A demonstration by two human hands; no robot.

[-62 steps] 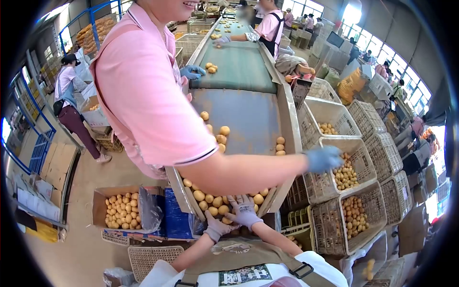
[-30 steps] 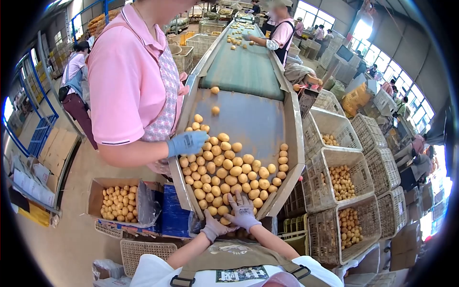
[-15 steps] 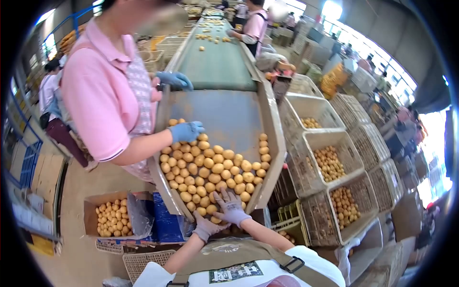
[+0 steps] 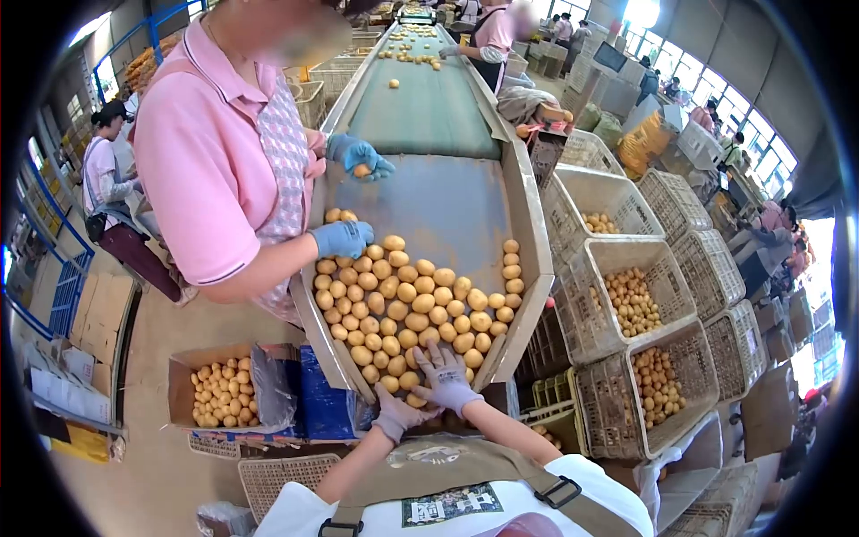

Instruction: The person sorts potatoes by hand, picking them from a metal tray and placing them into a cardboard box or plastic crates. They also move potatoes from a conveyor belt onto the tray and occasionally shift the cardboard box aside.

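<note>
Small yellow potatoes (image 4: 416, 309) fill the near half of a metal sorting tray (image 4: 429, 188). My right hand (image 4: 445, 380), in a pale glove, lies over the potatoes at the tray's narrow near end, fingers spread. Lower and to its left, my left hand (image 4: 395, 415) is at the tray's outlet, thumb raised and fingers stretched to the right beside the nearest potatoes. Neither hand is closed around a potato. On the left, a co-worker's blue-gloved hand (image 4: 344, 240) rests at the potatoes' edge. The co-worker's other gloved hand (image 4: 362, 159) holds one potato.
A green conveyor belt (image 4: 425, 107) carries scattered potatoes beyond the tray. Plastic crates (image 4: 591, 327) with potatoes line the right side. At left stands a cardboard box (image 4: 182, 385) of potatoes beside a blue box (image 4: 324, 398). Another person (image 4: 492, 40) works farther along the belt.
The co-worker's far hand has turned and now shows a potato in it. My hands stay at the tray's near end, with little movement. The whole view has shifted slightly.
</note>
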